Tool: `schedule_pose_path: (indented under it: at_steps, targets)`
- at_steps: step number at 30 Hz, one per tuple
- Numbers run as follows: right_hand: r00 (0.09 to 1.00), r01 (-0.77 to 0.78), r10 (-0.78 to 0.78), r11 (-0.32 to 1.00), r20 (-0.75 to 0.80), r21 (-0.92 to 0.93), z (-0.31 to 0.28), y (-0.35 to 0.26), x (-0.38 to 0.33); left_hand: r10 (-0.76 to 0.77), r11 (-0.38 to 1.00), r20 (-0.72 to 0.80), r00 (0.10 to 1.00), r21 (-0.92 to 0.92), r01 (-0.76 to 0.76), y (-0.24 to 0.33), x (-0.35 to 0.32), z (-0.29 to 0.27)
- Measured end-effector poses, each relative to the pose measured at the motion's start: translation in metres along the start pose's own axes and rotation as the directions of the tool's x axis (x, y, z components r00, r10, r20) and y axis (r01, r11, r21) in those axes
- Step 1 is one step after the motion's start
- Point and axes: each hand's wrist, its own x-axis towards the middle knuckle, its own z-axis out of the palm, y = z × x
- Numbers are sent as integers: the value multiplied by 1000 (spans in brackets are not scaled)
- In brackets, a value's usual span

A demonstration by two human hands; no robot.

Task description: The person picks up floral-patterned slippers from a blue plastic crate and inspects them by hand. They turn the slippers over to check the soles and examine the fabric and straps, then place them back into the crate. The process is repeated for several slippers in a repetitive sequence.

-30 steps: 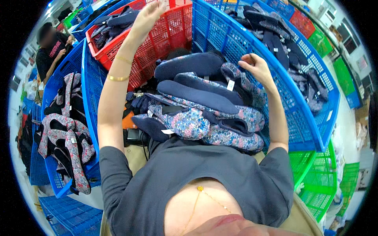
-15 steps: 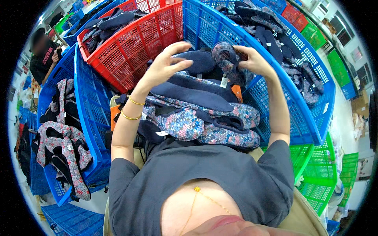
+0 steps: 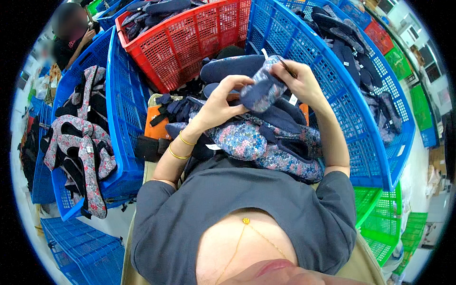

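Note:
A floral slipper with navy lining (image 3: 262, 90) is held up between my two hands, tilted above a pile. My left hand (image 3: 223, 102) closes its thumb and fingers around the lower left end. Pinching the upper right end is my right hand (image 3: 299, 83); a thin dark thing shows by its fingers, too small to name. A whitish tab sticks up from the slipper's top. Directly below lie several blue and pink floral slippers (image 3: 242, 142), stacked against my body, some with white tags. Another navy-soled slipper (image 3: 228, 69) rests behind my left hand.
A red crate (image 3: 190, 45) with slippers stands ahead. Blue crates stand at the left (image 3: 128, 109) and right (image 3: 327, 104), both beside slippers. An orange surface (image 3: 156, 124) shows under the pile. Green crates (image 3: 375, 223) are at lower right. A person (image 3: 71, 38) stands far left.
My left hand has come right and down from the open air to grip the slipper. The right hand has brought the slipper slightly lower and turned it. The view has shifted.

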Motion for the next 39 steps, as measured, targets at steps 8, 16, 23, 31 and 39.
schedule_pose_path:
  at_steps: [8,16,23,31,39]
  targets:
    - [967,26,-58,991,248,132,-5,2,-48,150,979,-8,989,138,-148,14,-6,-1]
    - [975,125,-163,963,149,238,12,13,-39,302,749,-229,925,658,-82,49,4,29]
    - [996,31,-21,994,88,-109,-17,-26,-50,338,679,-182,923,727,-105,49,6,35]
    - [988,108,-127,973,-84,-206,-20,-9,-73,-32,837,-215,976,529,143,57,10,26]
    - [924,216,-329,868,-193,-447,4,-11,-77,12,946,-220,975,318,60,54,-2,25]
